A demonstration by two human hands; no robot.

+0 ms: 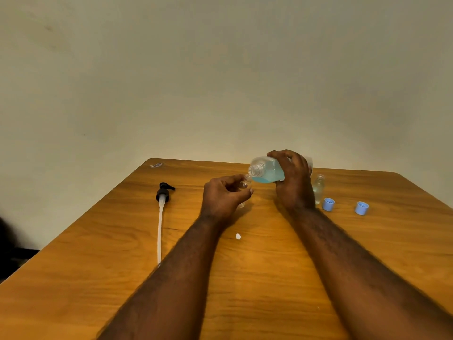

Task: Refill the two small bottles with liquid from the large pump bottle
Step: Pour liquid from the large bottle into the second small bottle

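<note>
**— Start at the left. Where's the pump?**
— The pump [163, 192] is off and lying on the table [98, 266], well left of my hands, with its tube running toward me.

**— And your left hand?**
— My left hand [224, 195] has its fingers curled round the small bottle [245, 184]. The open mouth pokes out on the far side. I can't tell whether its base rests on the wood.

**— The big bottle?**
— The big bottle [266, 169] is just right of that. My right hand [293, 180] grips it over the top and it's tipped almost onto its side. The neck points left, just above the small mouth. The blue liquid pools along the lower side and I see no stream.

**— So how do you pour cleanly?**
— That wide neck over so narrow a mouth will likely slop. I'd touch lip to lip and hold the small bottle steady. Then I'd raise the big bottle's base slowly, so that only a thin thread runs. I'd level off before the brim.

**— What's further right?**
— The second bottle [318, 188] stands upright and uncapped, just beside my right wrist. Two blue caps [328, 204] lie beyond it, well clear of any drips.
</note>
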